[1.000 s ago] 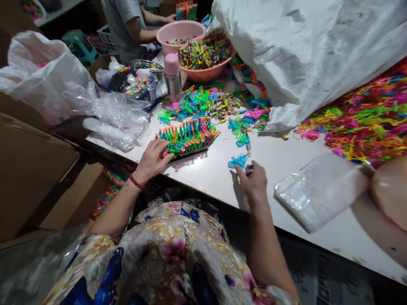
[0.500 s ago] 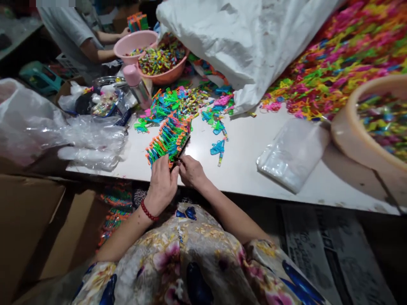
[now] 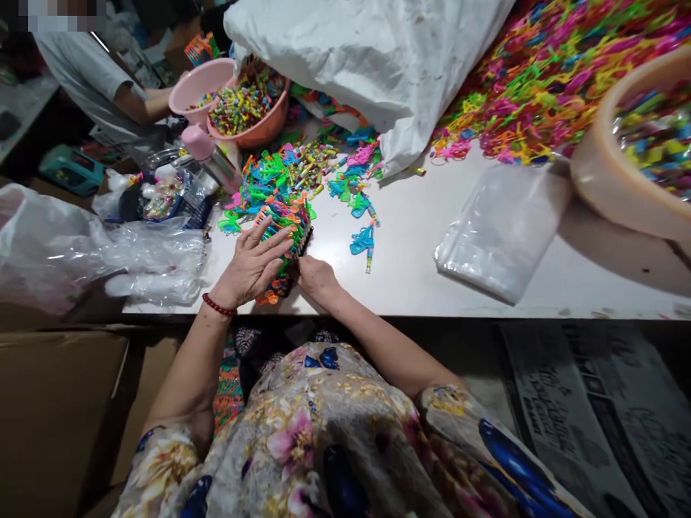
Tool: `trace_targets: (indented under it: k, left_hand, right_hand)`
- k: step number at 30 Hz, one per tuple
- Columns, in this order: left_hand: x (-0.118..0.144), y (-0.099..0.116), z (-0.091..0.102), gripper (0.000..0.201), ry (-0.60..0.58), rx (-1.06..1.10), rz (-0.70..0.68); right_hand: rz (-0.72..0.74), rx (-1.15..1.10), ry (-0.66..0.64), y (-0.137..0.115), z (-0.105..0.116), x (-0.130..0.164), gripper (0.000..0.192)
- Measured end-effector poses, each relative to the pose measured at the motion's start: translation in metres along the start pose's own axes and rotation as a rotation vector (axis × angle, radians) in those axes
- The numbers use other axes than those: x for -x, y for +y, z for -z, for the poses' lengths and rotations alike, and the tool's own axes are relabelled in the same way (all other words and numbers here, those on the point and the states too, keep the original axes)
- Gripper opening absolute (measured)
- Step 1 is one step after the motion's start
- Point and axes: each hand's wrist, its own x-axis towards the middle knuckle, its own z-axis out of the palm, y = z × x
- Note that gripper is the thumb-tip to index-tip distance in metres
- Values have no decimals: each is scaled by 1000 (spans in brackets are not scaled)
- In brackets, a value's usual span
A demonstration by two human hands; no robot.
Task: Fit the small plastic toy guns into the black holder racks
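Note:
Rows of small orange, green and blue plastic toys stand packed along a dark-edged holder near the table's front. My left hand lies over the rows from the left, its fingers spread across the toy tops. At the holder's lower right edge, my right hand is closed; what its fingertips pinch is hidden. Behind the holder lies a loose pile of coloured plastic toys. To its right, a blue toy with a striped tube rests on the white table.
A stack of clear bags lies right, beside a large peach tub. Plastic wrap is at left, with a pink-capped bottle behind. Basins, a white sack and a co-worker are farther back.
My left hand has shifted from the holder's near end up onto the toy rows, and its fingers have spread. My right hand stays closed at the edge. The view has turned slightly.

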Motion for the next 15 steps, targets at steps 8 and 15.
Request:
trace_targets:
  k: [8, 15]
  left_hand:
    - [-5, 1, -11, 52, -41, -41, 69]
    - [-12, 4, -14, 54, -68, -73, 123]
  right_hand:
    - [43, -61, 59, 5, -9, -13, 25]
    - [129, -203, 216, 32, -20, -21, 14]
